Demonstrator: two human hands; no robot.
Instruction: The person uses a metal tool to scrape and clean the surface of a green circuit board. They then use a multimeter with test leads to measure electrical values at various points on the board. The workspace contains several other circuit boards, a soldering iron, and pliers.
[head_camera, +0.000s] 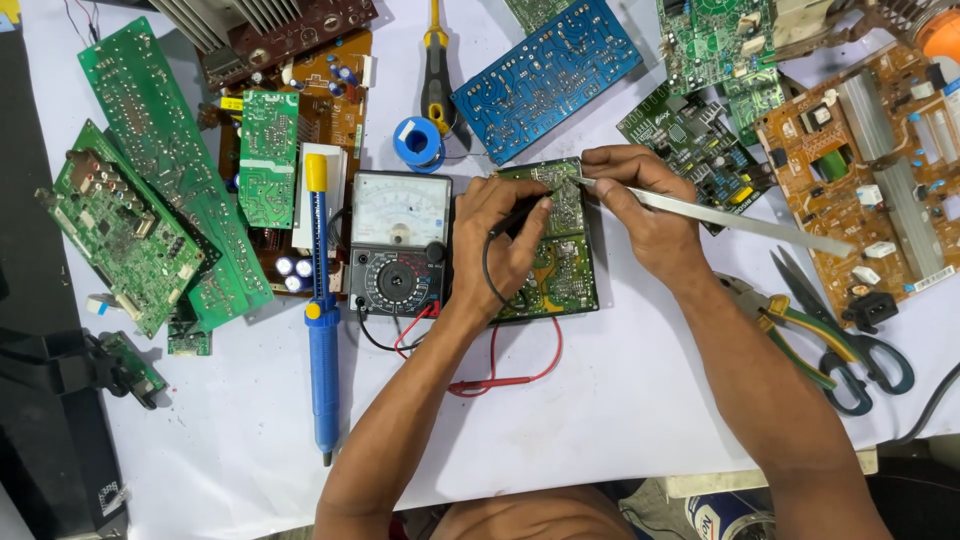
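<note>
A green circuit board (560, 265) lies flat near the middle of the white desk (600, 420), just right of an analog multimeter (398, 243). The left hand (500, 240) rests on the board's left part, its grip pinched around a black test probe (520, 215) whose tip points at the upper area of the board. The right hand (640, 215) sits at the board's upper right edge, its grip pressed around long metal tweezers (730, 218); their tip touches the board near the probe tip, and their far end slants out to the right. Black and red leads (500, 378) curl from the meter across the desk below the board. A blue desoldering pump (321, 330) lies left of the meter, and green-handled scissors (850, 350) lie well to the right
</note>
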